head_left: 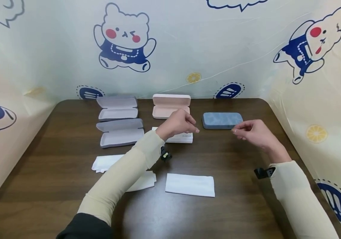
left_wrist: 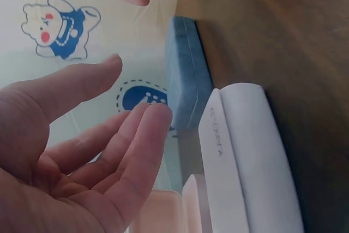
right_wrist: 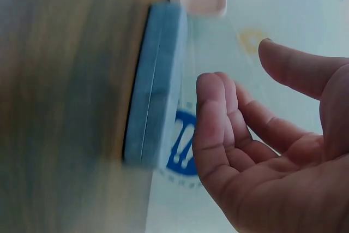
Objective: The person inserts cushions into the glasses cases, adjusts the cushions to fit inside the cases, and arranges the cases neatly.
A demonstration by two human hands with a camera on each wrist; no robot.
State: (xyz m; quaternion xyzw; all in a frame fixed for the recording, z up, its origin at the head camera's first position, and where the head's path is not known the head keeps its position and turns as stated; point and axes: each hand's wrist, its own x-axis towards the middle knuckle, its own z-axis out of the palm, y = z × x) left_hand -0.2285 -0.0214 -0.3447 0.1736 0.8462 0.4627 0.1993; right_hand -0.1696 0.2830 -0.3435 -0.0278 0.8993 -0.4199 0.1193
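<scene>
A closed blue glasses case (head_left: 222, 120) lies at the back right of the table. My right hand (head_left: 255, 134) hovers by its right end, fingers loosely bent and thumb apart, holding nothing in the right wrist view. My left hand (head_left: 178, 124) is above a white glasses case (head_left: 185, 138), between it and an open pink glasses case (head_left: 170, 111) behind. In the left wrist view the left thumb and fingers are spread apart with nothing between them. The white case, with small lettering (left_wrist: 216, 135) on its flap, is partly hidden by the left hand in the head view.
Two open grey glasses cases (head_left: 118, 114) (head_left: 122, 138) stand at the back left. A folded white cloth (head_left: 190, 185) lies at the front middle; other white cloths (head_left: 107, 162) are partly under the left forearm. A patterned sheet (head_left: 170, 49) hangs behind the dark wooden table (head_left: 53, 159).
</scene>
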